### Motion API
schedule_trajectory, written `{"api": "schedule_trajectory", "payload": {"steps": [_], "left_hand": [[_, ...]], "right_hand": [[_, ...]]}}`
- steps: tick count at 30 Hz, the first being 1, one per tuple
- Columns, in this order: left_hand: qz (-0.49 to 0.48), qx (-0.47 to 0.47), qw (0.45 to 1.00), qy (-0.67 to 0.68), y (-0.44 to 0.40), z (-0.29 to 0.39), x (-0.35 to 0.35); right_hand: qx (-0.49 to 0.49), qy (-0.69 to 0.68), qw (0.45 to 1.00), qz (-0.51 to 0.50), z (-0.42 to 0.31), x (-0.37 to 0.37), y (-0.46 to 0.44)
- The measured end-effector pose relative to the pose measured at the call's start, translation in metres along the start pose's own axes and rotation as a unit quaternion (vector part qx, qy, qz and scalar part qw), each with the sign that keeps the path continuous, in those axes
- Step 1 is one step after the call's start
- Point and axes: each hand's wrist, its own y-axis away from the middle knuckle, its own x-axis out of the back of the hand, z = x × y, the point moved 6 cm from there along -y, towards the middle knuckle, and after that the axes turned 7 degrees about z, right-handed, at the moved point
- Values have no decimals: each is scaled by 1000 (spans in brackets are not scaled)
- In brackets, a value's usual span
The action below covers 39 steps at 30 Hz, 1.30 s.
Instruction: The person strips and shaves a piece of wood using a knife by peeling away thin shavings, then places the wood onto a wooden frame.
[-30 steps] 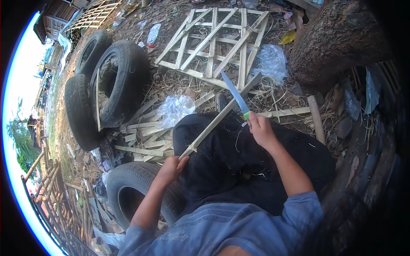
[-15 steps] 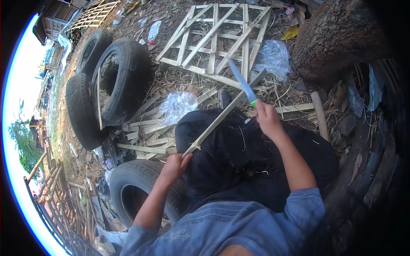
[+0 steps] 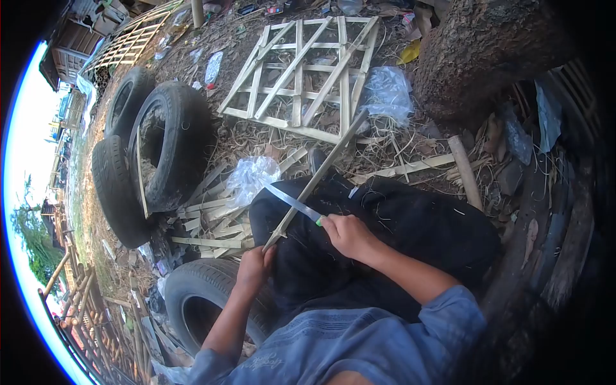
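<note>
My left hand (image 3: 254,266) is closed around the lower end of a long bamboo strip (image 3: 326,165), which slants up and away over my dark-trousered legs. A rough, raised node shows just above that grip. In my right hand (image 3: 350,236) is a knife (image 3: 292,201) with a green handle, its blade pointing up and left. The blade lies across the strip a little above the node; whether it cuts in or only touches, I cannot tell. Several split bamboo slats (image 3: 221,218) lie on the ground left of my knees.
A woven bamboo lattice panel (image 3: 298,70) lies ahead. Old tyres (image 3: 173,141) stand at the left, with another tyre (image 3: 199,289) beside my left arm. Clear plastic bags (image 3: 387,95) litter the ground. A thick tree trunk (image 3: 478,58) and a short wooden stick (image 3: 465,173) are at the right.
My right hand has brought the knife down and left, from near the strip's far end to close above the node. My left hand keeps its hold, and the view has shifted slightly.
</note>
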Motion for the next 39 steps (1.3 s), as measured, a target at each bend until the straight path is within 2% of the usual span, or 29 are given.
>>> {"api": "schedule_trajectory", "payload": {"steps": [1,3,5,7,8,9,11,13,14,15,17,18,20,21,22,23,24,25,26,27,28,29,31,32,33,34,36,37,39], "left_hand": [[4,5,1000,6,2,-3,0],[12,-4,1000,-6,3,-4,1],[15,-9,1000,-17,7,-4,-1],[31,-37,999,-23,2,4,-1],[31,-42,998,-19,1,5,-2],[43,-46,998,-25,3,2,-3],[55,-43,997,-31,5,-2,-4],[70,-53,995,-48,6,-5,-3],[70,-46,995,-53,7,-4,-3],[78,-54,994,-62,5,2,-3],[86,-60,992,-64,7,6,-1],[84,-55,992,-71,7,7,-1],[84,-53,992,-74,3,9,-1],[77,-56,993,-75,2,8,-1],[68,-55,993,-79,4,6,-1],[71,-50,993,-83,4,3,-1],[77,-60,992,-74,3,3,-1],[82,-71,992,-66,4,4,-1],[84,-75,991,-76,5,6,-1],[82,-73,991,-78,6,3,0],[92,-85,988,-85,5,4,-1],[103,-98,986,-89,5,6,-4],[97,-92,988,-83,4,7,-4],[98,-94,987,-83,5,6,-4],[100,-94,987,-85,5,5,-4],[97,-97,987,-85,6,6,-4],[107,-108,985,-86,6,5,-5],[116,-122,982,-83,7,6,-4],[112,-125,982,-91,9,8,-3]], "right_hand": [[-8,4,1000,9,-4,3,0],[-36,-44,994,92,12,42,-20],[-92,1,981,169,28,100,-41],[-93,5,982,164,29,93,-41],[-89,12,983,160,29,88,-45],[31,-22,976,215,16,63,-37],[-9,-34,991,127,11,27,-23],[-26,-25,995,96,13,40,-30],[-15,-17,995,94,14,50,-36],[-17,-122,984,128,36,54,-45],[-66,-117,977,163,34,93,-57],[-68,-61,982,165,30,89,-55],[-22,8,998,59,2,46,-31],[-17,-13,1000,-11,-1,15,-15],[-38,26,995,-93,-18,0,-3],[-34,58,993,-93,-26,-1,0],[-35,18,998,-53,-24,3,-6],[-37,-23,999,-13,-16,14,-15],[-15,18,999,36,-7,31,-26],[-18,3,994,106,-6,56,-36],[-59,1,989,132,3,76,-43],[-70,23,990,121,9,83,-48],[-12,4,989,149,7,63,-40],[-19,22,994,105,-5,45,-29],[-19,-21,997,67,-11,26,-18],[-46,22,999,-8,-13,7,-8],[-50,12,998,-31,-22,3,-4],[-45,2,998,-39,-23,9,-9],[-35,-19,998,40,-11,38,-27]]}}
